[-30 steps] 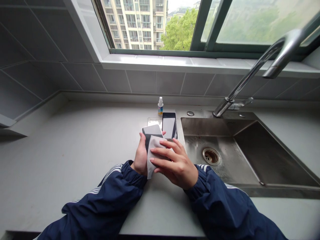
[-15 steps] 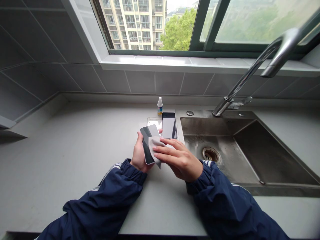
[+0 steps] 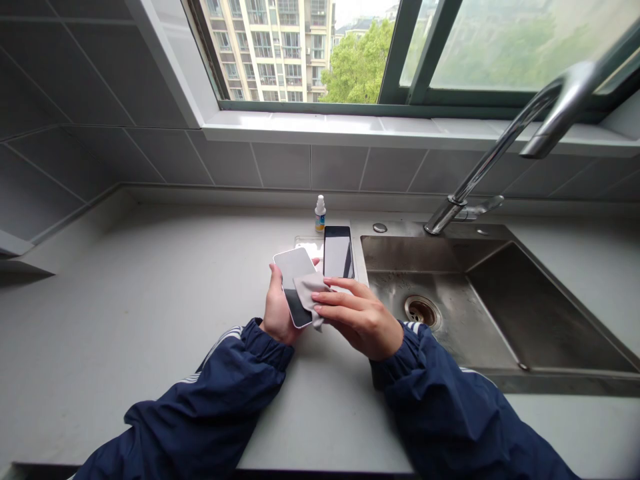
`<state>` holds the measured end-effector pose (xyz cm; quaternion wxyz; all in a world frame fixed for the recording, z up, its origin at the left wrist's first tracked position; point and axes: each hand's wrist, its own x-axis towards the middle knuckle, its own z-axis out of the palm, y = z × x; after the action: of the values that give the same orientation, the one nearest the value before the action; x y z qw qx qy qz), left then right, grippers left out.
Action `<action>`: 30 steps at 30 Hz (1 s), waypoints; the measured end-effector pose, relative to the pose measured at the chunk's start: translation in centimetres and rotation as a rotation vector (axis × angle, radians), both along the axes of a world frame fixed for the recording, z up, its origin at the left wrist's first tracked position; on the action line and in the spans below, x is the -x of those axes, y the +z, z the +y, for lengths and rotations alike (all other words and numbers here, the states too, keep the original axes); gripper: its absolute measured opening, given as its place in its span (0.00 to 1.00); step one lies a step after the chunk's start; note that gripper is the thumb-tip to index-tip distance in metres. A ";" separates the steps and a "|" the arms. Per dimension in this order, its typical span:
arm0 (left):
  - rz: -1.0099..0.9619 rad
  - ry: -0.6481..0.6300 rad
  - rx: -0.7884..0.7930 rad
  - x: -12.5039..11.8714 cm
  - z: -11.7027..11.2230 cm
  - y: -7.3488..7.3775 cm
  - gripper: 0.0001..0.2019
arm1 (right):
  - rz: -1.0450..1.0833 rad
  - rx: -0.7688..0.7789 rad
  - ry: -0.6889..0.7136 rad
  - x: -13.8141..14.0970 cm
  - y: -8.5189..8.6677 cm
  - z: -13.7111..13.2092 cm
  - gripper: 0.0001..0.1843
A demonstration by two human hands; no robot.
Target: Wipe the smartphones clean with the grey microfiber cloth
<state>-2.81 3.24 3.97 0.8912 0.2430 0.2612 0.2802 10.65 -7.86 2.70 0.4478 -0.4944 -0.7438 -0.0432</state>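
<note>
My left hand [image 3: 279, 310] is closed around the edges of a smartphone [image 3: 295, 263], its thumb along the left side. The phone's glossy face is turned up, with a bright reflection over its upper part. My right hand [image 3: 367, 317] holds a small light grey cloth [image 3: 306, 292] against the phone's right side, fingers stretched over the cloth. Beyond the hands a second smartphone [image 3: 338, 252] lies face up on the counter. Beside it is a clear flat case [image 3: 306, 245], partly hidden by the held phone. Behind them stands a small white spray bottle [image 3: 320, 215].
A steel sink [image 3: 515, 383] with a drain [image 3: 423, 311] is set into the counter on the right. Its chrome faucet [image 3: 480, 170] arches over it. The pale counter [image 3: 150, 320] stretches left below a tiled wall and an open window.
The phone in my left hand has tilted slightly, and the reflection covers more of its face. The cloth and my right fingers have shifted slightly on the phone.
</note>
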 end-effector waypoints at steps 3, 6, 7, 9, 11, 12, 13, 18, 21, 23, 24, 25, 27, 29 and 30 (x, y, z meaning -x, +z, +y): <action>-0.007 -0.002 -0.016 0.1 -0.3 0.0 0.41 | -0.001 -0.014 -0.051 1.1 -0.6 0.0 0.10; 0.000 -0.040 0.032 0.2 -0.5 0.1 0.41 | -0.089 0.035 -0.066 2.4 -1.0 -0.2 0.15; 0.012 -0.047 0.052 0.2 -0.6 0.1 0.41 | -0.124 0.056 -0.070 2.7 -1.0 -0.3 0.16; 0.033 -0.055 0.081 0.2 -0.6 0.1 0.42 | -0.177 0.086 -0.078 3.2 -1.1 -0.4 0.17; 0.032 -0.056 0.107 0.2 -0.6 0.1 0.43 | -0.203 0.108 -0.093 3.5 -1.1 -0.5 0.18; 0.023 -0.055 0.122 0.2 -0.6 0.1 0.44 | -0.209 0.125 -0.109 3.6 -1.1 -0.6 0.18; 0.009 -0.057 0.136 0.2 -0.6 0.1 0.44 | -0.212 0.148 -0.128 3.6 -1.2 -0.6 0.19; -0.010 -0.051 0.178 0.1 -0.8 0.0 0.44 | -0.209 0.267 -0.243 3.1 -1.2 -0.6 0.26; 0.012 -0.016 0.172 0.0 -1.0 0.1 0.43 | -0.205 0.273 -0.268 2.4 -1.2 -0.5 0.28; -0.002 -0.004 0.162 0.0 -1.0 0.2 0.43 | -0.218 0.261 -0.234 2.1 -1.2 -0.5 0.29; -0.011 -0.005 0.160 0.0 -0.9 0.3 0.43 | -0.226 0.248 -0.210 2.1 -1.1 -0.5 0.29; -0.018 -0.007 0.155 0.1 -0.8 0.4 0.44 | -0.233 0.227 -0.184 2.2 -1.1 -0.6 0.29; -0.017 -0.015 0.137 0.2 -0.6 0.6 0.45 | -0.246 0.180 -0.128 2.6 -1.0 -0.6 0.26; 0.005 -0.035 0.112 0.4 -0.5 0.7 0.46 | -0.253 0.136 -0.079 3.1 -1.0 -0.7 0.22; 0.016 -0.044 0.098 0.5 -0.4 0.7 0.47 | -0.253 0.116 -0.062 3.3 -1.0 -0.7 0.20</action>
<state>-3.28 2.82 4.63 0.9058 0.2068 0.2763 0.2457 7.36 -8.53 1.66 0.3196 -0.5326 -0.7800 -0.0759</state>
